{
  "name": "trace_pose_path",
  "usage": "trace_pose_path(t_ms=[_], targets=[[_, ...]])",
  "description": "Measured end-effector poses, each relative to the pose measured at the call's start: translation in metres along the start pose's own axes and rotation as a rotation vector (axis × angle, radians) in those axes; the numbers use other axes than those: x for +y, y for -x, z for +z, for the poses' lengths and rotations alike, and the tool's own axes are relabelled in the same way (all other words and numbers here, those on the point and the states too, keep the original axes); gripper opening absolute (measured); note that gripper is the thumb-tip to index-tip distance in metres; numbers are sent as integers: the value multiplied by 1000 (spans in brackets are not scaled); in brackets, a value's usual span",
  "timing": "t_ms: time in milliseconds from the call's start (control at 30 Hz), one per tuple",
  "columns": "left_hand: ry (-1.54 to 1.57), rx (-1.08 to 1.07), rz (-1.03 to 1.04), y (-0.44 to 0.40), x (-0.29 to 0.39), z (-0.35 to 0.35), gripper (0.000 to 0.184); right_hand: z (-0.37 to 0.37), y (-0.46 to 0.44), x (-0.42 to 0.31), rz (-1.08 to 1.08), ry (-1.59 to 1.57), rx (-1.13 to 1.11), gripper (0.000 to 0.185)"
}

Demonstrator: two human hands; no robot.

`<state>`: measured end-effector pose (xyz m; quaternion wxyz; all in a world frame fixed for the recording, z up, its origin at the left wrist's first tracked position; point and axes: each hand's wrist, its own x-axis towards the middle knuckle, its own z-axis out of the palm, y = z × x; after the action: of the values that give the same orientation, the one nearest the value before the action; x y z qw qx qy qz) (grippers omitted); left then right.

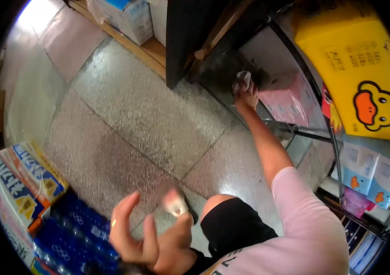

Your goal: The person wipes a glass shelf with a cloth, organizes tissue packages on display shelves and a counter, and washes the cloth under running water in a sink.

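Observation:
My right hand [246, 97] reaches down to the low shelf of a black metal rack and presses a crumpled, greyish-white cloth [242, 80] against the dark surface. Right beside it stands a pink pack [286, 101], which looks like wrapped tissue. My left hand [137, 231] hovers above the floor near my knee, blurred in part, with its fingers apart and nothing in it.
A large yellow pack with a duck face [371, 68] hangs over the rack's upper right. Blue-and-white packs [364, 169] sit lower. Shrink-wrapped bottles [78, 231] and a printed carton [27, 183] stand at left. A black upright panel [181, 41] borders the rack.

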<state>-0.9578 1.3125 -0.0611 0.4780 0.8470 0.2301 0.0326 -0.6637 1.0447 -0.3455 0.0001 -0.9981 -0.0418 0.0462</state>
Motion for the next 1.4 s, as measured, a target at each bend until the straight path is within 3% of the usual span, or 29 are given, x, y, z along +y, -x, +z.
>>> trace_pose_path(t_ms=[67, 100, 200, 300, 367, 433, 533, 600, 667, 733, 800, 933, 1067, 1100, 1167, 1200, 1233, 1333, 1400], targets=[[-83, 79, -117, 10, 5, -10, 33, 15, -20, -11, 243, -73, -26, 63], [-89, 74, -65, 13, 2, -19, 31, -7, -31, -33, 121, 334, -208, 66], [-80, 65, -43, 23, -7, -28, 31, 40, -109, -43, 125, 149, -161, 84], [-55, 16, -93, 32, -4, -31, 33, 0, -99, -79, 102, 120, -370, 81], [-14, 31, -107, 30, 5, -19, 32, 25, -81, -78, -126, 398, -148, 72], [-116, 7, -80, 27, 16, -8, 31, 12, -38, -80, -242, 307, -171, 65], [-165, 2, -26, 22, 32, 11, 33, -1, 14, -42, -484, -139, -18, 56], [-184, -9, 10, 18, 41, 23, 33, -8, 55, 16, -539, -108, -122, 60], [-138, -19, -14, 12, 41, 33, 34, -7, 111, 89, -348, -74, -126, 64], [-131, -46, 46, 9, 38, 37, 34, 7, 177, 167, -95, -23, -209, 55], [-116, -51, 41, 10, 44, 42, 34, 15, 242, 228, 17, -23, -233, 58], [-122, -70, 50, 15, 50, 43, 36, -2, 292, 242, 82, -19, -318, 62], [-172, 8, 43, 24, 39, 23, 36, -28, 320, 277, 8, -240, -528, 51], [-230, 29, 14, 30, 39, 20, 36, -27, 321, 283, -36, -367, -601, 48], [-200, 29, 36, 35, 49, 20, 33, -16, 284, 281, 70, -192, -88, 40], [-171, 25, 62, 37, 51, 20, 30, -22, 249, 272, 185, -335, 71, 40], [-185, 40, 92, 39, 50, 21, 29, -11, 213, 282, 187, -367, 84, 44], [-178, 67, 62, 47, 46, 22, 29, 29, 130, 254, 402, 96, -99, 42], [-181, 55, 48, 48, 47, 25, 29, 12, 121, 204, 498, 86, -166, 39]])
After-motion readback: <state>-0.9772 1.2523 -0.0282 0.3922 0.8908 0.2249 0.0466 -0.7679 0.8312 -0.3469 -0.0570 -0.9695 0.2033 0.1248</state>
